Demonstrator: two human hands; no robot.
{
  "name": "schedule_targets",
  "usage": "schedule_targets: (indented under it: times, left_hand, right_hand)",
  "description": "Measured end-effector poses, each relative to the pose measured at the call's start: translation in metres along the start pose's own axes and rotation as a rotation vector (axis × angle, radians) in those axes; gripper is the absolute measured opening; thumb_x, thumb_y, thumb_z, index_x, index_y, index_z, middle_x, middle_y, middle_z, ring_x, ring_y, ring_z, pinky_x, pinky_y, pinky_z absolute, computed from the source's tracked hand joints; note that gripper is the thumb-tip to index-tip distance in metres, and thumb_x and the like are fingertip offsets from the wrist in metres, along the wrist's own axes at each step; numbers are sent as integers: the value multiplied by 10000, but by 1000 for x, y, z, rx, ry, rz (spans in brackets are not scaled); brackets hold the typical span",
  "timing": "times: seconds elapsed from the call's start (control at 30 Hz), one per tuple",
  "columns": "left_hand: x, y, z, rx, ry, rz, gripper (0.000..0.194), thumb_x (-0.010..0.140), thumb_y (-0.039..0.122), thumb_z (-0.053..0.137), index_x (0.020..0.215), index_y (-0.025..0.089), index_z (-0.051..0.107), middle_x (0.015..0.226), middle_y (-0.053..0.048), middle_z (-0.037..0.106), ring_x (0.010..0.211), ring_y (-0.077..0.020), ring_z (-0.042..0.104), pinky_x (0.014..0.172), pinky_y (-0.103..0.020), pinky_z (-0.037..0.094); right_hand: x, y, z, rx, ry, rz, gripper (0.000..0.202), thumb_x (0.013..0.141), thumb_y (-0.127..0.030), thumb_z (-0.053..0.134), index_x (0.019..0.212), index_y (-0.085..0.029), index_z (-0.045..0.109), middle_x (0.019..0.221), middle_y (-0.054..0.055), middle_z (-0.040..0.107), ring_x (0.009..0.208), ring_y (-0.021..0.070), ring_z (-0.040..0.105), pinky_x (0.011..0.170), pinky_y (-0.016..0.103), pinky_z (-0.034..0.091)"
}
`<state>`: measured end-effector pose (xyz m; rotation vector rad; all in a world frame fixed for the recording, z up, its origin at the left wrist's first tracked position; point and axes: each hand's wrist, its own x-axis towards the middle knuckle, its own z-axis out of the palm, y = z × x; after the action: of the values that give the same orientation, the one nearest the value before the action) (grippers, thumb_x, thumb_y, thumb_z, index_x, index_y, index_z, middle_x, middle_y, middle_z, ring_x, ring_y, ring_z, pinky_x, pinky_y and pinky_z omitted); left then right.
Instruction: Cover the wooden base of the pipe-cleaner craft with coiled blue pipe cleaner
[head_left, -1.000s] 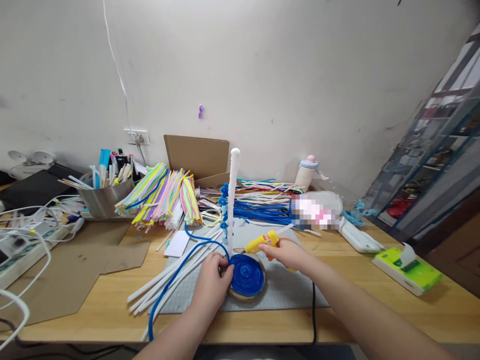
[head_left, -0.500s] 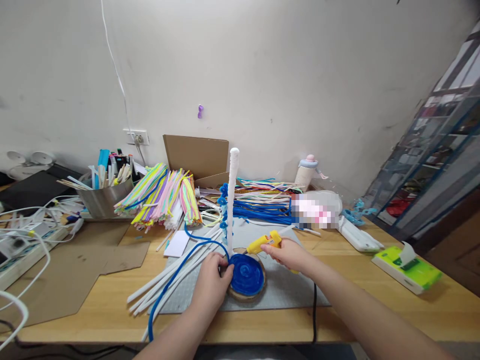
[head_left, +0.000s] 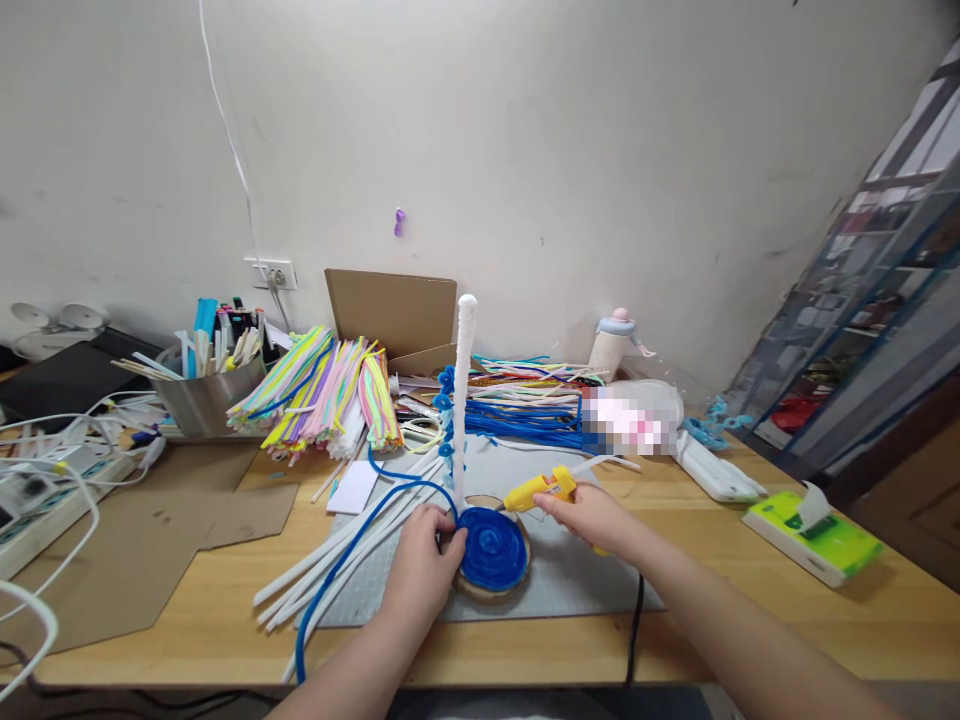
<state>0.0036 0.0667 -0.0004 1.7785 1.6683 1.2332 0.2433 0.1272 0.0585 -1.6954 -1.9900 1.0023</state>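
My right hand (head_left: 581,512) is closed around a yellow hot glue gun (head_left: 541,488), its nozzle just over the far right rim of a round wood slice (head_left: 493,598). A blue pipe cleaner coil (head_left: 493,548) covers most of the slice's top. With thumb and fingers closed, my left hand (head_left: 429,550) pinches the loose blue pipe cleaner (head_left: 337,568) at the coil's left edge; the fingertips are partly hidden. From the back of the slice rises an upright white fuzzy post (head_left: 465,400), with blue curled pieces (head_left: 448,420) along its left side.
White pipe cleaners (head_left: 345,560) lie left of the slice on a grey mat (head_left: 577,580). Behind are colourful pipe cleaner bundles (head_left: 315,390) and blue ones (head_left: 525,425). A tissue pack (head_left: 814,535) sits right; a power strip (head_left: 67,500) and cables lie left. The glue gun's black cord (head_left: 637,625) hangs over the front edge.
My right hand and the glue gun have shifted slightly right, the nozzle moving along the slice's far rim away from the white post. My left hand has stayed in place.
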Motion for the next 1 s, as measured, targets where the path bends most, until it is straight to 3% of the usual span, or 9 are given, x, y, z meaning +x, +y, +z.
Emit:
schedule_targets:
  times: [0.27, 1.0]
  left_hand:
    - [0, 0, 0, 12, -8, -2, 114, 775, 238, 556, 689, 195, 495, 844, -41, 548, 799, -191, 551, 721, -327, 448]
    - [0, -1, 1, -5, 4, 9, 123, 768, 253, 560, 678, 198, 497, 833, -41, 553, 784, -193, 550, 702, -319, 451]
  right_hand:
    - [1, -1, -1, 61, -14, 4, 402, 772, -538, 524, 638, -164, 582, 572, -3, 566, 407, 74, 424, 416, 204, 322]
    - [-2, 14, 1, 86, -19, 47, 403, 779, -534, 516, 577, -191, 456, 474, -42, 449, 378, 78, 399, 387, 205, 307]
